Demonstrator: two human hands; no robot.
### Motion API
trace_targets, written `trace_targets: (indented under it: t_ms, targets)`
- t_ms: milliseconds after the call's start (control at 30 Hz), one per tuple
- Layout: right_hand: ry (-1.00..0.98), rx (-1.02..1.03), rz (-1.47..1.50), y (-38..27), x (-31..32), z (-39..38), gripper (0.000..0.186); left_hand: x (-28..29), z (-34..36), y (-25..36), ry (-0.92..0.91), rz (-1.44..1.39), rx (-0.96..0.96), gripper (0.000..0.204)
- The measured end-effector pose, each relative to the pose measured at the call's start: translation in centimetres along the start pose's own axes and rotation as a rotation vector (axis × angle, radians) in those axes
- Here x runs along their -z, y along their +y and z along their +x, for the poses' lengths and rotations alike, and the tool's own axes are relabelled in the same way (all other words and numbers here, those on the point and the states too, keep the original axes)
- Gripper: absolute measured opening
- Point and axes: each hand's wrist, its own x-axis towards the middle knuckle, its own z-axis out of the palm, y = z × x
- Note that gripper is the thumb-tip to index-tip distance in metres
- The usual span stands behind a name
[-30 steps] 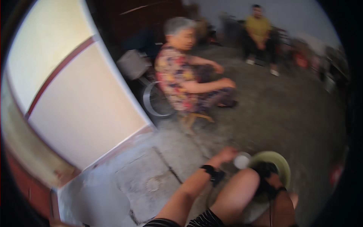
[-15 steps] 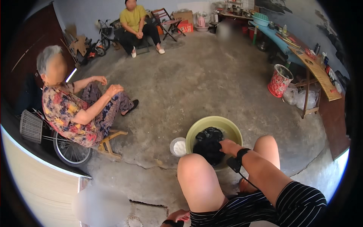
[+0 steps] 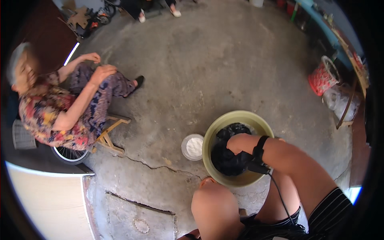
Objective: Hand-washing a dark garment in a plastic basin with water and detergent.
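A round yellow-green basin (image 3: 207,140) stands on the floor before my knees, holding black cloth (image 3: 224,160) that looks wet. My right hand (image 3: 239,144) reaches down into it, its fingers closed on the cloth and their tips hidden by the folds. A black band and a small dark device with a cable (image 3: 258,166) are strapped to that wrist. Only a sliver of my left hand (image 3: 195,232) shows at the lower edge, beside my left knee; its fingers are hidden. Touching or nearly touching the basin's left side is a small bowl (image 3: 184,149) with white powder (image 3: 195,147).
At left a person in a flowered shirt (image 3: 52,108) sits on a wooden stool (image 3: 110,134), near a bicycle wheel (image 3: 72,154). Another person's feet (image 3: 175,12) show at the back. A red-patterned bin (image 3: 321,81) and plastic bags (image 3: 340,102) stand at right, under a long table (image 3: 344,40).
The view has tilted downward, bringing the basin closer and cutting off the far person's upper body. My right hand has moved deeper over the black cloth. My left hand is now mostly out of sight.
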Motion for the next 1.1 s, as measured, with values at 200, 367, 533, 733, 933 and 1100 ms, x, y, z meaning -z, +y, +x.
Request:
trace_targets:
  t_ms: [200, 367, 533, 733, 933, 1100]
  targets:
    - [0.029, 0.585, -0.065, 1.3, 1.0, 2.3, 0.037, -3.4, -0.5, 3.6, -0.015, -0.077, 0.102, 0.024]
    - [-0.079, 0.705, -0.057, 2.5, 3.1, 5.4, 0.044, -7.7, 1.1, 6.0, -0.123, -0.123, 0.102, 0.026]
    - [-0.345, 0.662, -0.043, 2.4, 4.5, 8.3, 0.043, -14.6, 3.3, 8.0, -0.277, -0.152, 0.003, 0.029]
    - [-0.509, 0.522, -0.146, -1.0, 7.1, 7.0, 0.048, -25.7, 5.3, 11.5, -0.448, -0.178, -0.169, 0.032]
    - [-0.504, 0.441, -0.239, -2.9, 5.9, 5.8, 0.055, -33.8, 7.2, 15.4, -0.579, -0.171, -0.312, 0.035]
    - [-0.444, 0.471, -0.249, -3.5, 5.4, 5.4, 0.064, -35.8, 9.1, 16.1, -0.575, -0.142, -0.345, 0.037]
